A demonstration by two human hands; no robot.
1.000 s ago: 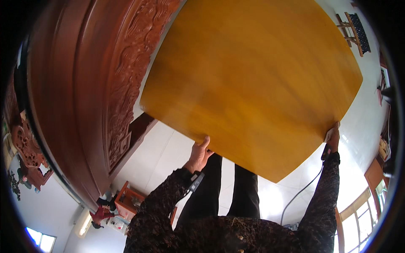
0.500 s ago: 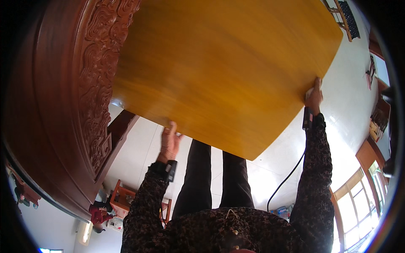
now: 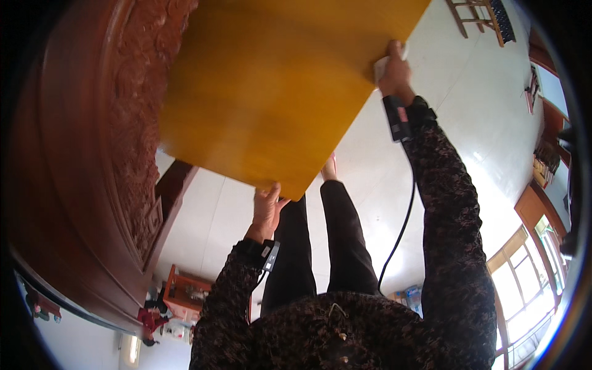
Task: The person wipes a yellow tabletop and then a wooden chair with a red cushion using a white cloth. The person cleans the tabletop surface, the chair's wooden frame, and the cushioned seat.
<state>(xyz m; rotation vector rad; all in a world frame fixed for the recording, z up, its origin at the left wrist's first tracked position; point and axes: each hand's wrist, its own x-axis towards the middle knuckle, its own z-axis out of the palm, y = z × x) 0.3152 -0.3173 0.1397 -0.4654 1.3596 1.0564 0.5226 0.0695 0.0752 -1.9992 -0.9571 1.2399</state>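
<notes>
A broad, smooth yellow-brown wooden board (image 3: 271, 92) fills the upper middle of the view, its left side meeting a carved reddish-brown furniture panel (image 3: 139, 92). My left hand (image 3: 266, 213) is closed on the near edge close to the near right corner, thumb on top and fingers partly hidden below. Farther off, my right hand (image 3: 395, 74) is closed at the board's right edge. Something white (image 3: 380, 69), perhaps a folded cloth, shows between that hand and the board; its kind is unclear. Both wrists carry black strapped devices.
My legs (image 3: 348, 240) stand on the pale floor (image 3: 228, 216) below the board. A black cable (image 3: 407, 228) hangs from the right wrist. A wooden chair (image 3: 478, 18) lies at the far right. Windows (image 3: 524, 283) are lower right; another person (image 3: 150, 322) is far lower left.
The board's right edge and near corner have shifted left, with more floor showing at right. My right hand has moved left and farther away; my left hand has moved slightly right along the edge.
</notes>
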